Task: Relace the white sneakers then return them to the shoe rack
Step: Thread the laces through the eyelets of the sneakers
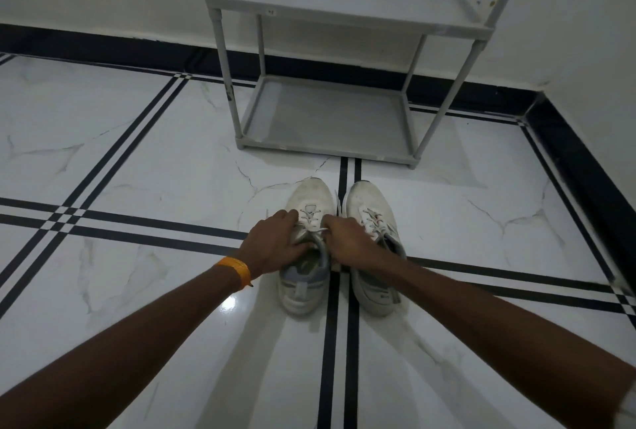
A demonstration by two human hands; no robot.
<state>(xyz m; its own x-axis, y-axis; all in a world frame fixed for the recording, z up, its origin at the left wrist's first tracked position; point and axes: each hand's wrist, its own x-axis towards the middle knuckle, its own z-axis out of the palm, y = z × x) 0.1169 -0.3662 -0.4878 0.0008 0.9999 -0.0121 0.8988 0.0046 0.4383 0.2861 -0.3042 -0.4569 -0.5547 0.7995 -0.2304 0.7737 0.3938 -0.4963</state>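
On marble floor [144,160], both hands apparently gripping left sneaker's [306,256] lace [318,231]

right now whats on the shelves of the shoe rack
Nothing shows on the shoe rack: the two visible shelves are bare. Any shelf above is cut off. Both sneakers sit on the floor.

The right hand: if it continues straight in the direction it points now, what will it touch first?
The right hand points up and left, across the left sneaker. Going on, it would probably meet the left hand on the shoe's far side first. Depth is unclear, so it might pass just above the fingers.
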